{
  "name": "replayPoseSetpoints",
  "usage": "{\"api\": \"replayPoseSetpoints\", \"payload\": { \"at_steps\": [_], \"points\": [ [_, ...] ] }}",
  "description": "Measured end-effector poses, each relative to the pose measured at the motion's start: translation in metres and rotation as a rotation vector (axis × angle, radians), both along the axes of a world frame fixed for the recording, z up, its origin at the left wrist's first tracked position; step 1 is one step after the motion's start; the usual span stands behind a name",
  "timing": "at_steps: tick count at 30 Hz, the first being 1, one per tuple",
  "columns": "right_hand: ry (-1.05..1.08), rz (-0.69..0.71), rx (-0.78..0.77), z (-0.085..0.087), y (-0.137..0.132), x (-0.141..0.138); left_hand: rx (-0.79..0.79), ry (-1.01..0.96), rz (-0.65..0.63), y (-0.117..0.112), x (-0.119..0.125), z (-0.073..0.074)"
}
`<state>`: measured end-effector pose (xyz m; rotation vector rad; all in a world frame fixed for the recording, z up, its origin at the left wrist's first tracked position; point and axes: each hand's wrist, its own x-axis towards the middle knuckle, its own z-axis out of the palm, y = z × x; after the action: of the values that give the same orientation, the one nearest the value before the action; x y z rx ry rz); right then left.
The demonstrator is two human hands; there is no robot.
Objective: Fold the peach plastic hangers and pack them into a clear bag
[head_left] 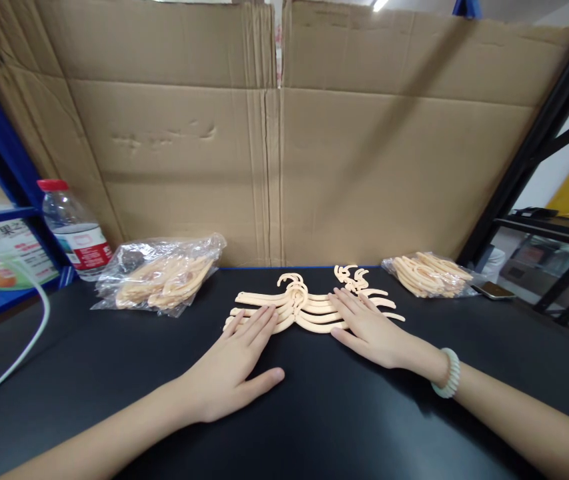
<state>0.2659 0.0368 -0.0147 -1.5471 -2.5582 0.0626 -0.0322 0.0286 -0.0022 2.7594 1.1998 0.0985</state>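
Observation:
Several cream-coloured clothes hangers (317, 319) lie overlapping on the black table, their hooks bunched together at the top middle. My left hand (234, 363) rests with outstretched fingers across the left arms of the hangers, thumb spread away on the table side. My right hand (367, 327) lies flat over their right arms, fingers extended and a pale coiled band on the wrist. Neither hand is wrapped round anything. Just beyond my right hand sits a small heap of loose cream hooks (351, 278); part of the hangers is hidden under both hands.
A clear plastic bag of cream hangers (159, 277) lies at the left, another bag (429, 275) at the right beside a phone (493, 290). A red-capped bottle (77, 230) stands far left near a white cable (39, 327). Cardboard (179, 167) walls off the table's back.

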Motion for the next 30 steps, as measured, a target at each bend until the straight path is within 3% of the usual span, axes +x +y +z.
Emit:
{"api": "replayPoseSetpoints", "payload": {
  "at_steps": [14, 24, 30],
  "points": [
    [-0.050, -0.011, -0.009, -0.003, 0.022, 0.008, 0.039, 0.050, 0.005, 0.021, -0.004, 0.002],
    [-0.031, 0.008, 0.003, -0.003, 0.023, 0.010, 0.050, 0.027, 0.016, 0.021, -0.003, 0.002],
    [0.022, 0.016, 0.099, -0.009, 0.022, 0.009, 0.103, -0.024, 0.013, 0.021, -0.005, -0.001]
  ]
}}
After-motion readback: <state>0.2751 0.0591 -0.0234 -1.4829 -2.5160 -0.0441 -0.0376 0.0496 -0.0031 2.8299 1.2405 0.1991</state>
